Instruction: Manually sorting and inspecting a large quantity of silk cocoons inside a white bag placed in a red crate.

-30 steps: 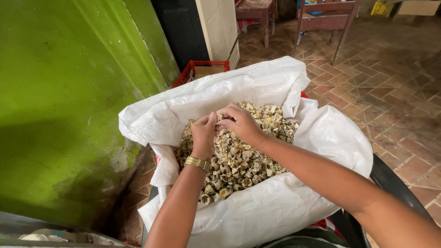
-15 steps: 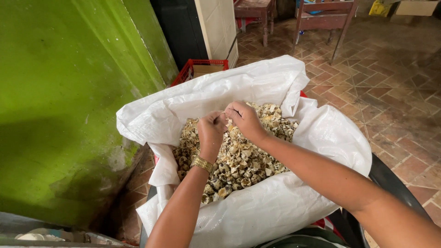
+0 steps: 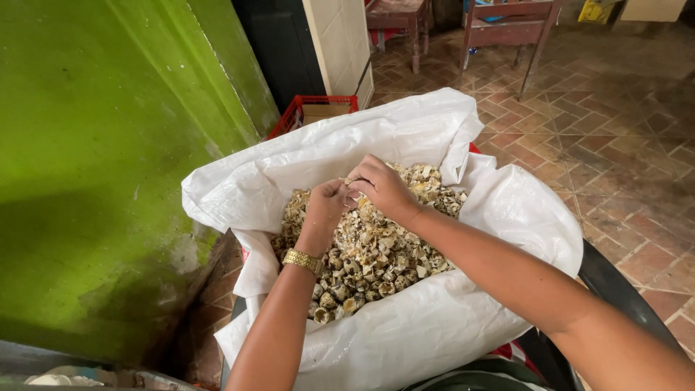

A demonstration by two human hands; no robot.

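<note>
A large white woven sack (image 3: pixel 405 137) stands open in front of me, its mouth rolled down, filled with small pale speckled shell pieces (image 3: pixel 376 253). Both hands meet above the pile. My left hand (image 3: pixel 327 206), with a gold watch on the wrist, pinches a small shell piece with closed fingers. My right hand (image 3: pixel 382 185) touches the same piece from the other side, fingers curled over it. The piece itself is mostly hidden between the fingertips.
A green painted wall (image 3: pixel 108 159) rises close on the left. A red crate (image 3: pixel 311 110) sits behind the sack. Wooden chairs (image 3: pixel 507 29) stand on the brick floor (image 3: pixel 622 145) farther back. A dark curved rim (image 3: pixel 615 282) shows at the right of the sack.
Both hands stay together over the shell pile, shifting slightly while working the small piece between the fingertips. The sack has not moved.
</note>
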